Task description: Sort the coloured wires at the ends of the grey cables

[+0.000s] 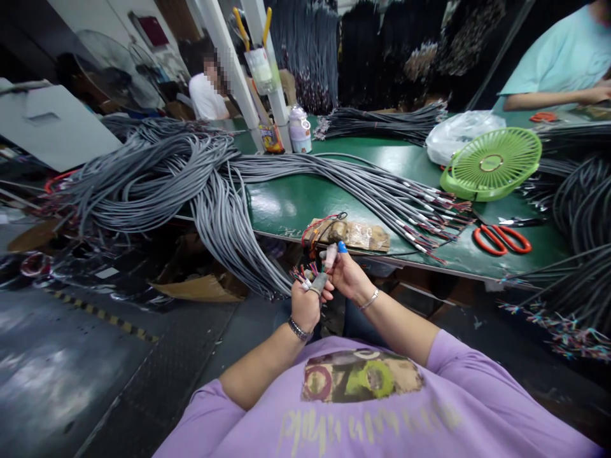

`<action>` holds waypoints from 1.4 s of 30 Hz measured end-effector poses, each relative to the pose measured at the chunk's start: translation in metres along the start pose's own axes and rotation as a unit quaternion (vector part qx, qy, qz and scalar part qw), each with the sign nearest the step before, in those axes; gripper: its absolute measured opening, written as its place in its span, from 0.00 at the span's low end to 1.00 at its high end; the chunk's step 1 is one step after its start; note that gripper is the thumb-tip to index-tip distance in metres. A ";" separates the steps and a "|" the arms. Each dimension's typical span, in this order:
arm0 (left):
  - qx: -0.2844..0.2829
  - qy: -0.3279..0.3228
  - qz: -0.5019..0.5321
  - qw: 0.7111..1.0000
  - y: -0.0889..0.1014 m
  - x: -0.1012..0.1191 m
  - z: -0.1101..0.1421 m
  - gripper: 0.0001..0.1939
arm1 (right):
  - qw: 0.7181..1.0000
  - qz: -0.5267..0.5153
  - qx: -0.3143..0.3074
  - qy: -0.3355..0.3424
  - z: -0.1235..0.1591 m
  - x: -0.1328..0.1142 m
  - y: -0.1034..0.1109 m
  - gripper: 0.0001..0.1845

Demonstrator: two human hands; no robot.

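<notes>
My left hand (306,305) is closed round the ends of several grey cables, and their thin coloured wires (301,275) stick out above the fist. A grey cover sits on its thumb. Just to the right, my right hand (352,277) has its fingers bent together close to those wires; one fingertip wears a blue cover and another a whitish one. What these fingers pinch is too small to make out. The grey cable bundle (229,229) hangs over the table edge down to my left hand. Right above my hands, a tape-wrapped block (365,235) with wires lies on the edge.
On the green table (286,197) lie more grey cables (353,181), red-handled scissors (501,240), a green fan (494,162), a plastic bag (458,133) and a bottle (300,130). Dark cables (587,210) fill the right side. Two other people are at the far side.
</notes>
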State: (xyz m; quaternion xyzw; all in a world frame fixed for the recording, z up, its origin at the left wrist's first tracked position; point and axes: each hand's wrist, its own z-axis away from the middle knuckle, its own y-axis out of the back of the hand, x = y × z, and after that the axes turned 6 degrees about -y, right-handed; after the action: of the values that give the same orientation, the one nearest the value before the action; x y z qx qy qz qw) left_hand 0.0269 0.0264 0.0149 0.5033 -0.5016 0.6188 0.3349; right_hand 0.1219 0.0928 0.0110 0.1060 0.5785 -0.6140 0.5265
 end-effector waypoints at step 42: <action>0.026 0.013 0.029 0.999 -0.001 0.009 0.002 0.14 | 0.997 -0.028 0.052 -0.058 0.006 -0.006 0.013 0.25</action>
State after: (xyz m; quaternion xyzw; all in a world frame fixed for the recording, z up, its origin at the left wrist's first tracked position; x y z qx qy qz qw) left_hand 0.0266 0.0237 0.0238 0.4891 -0.4956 0.6473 0.3101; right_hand 0.1377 0.0939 0.0093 0.0813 0.5167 -0.6628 0.5358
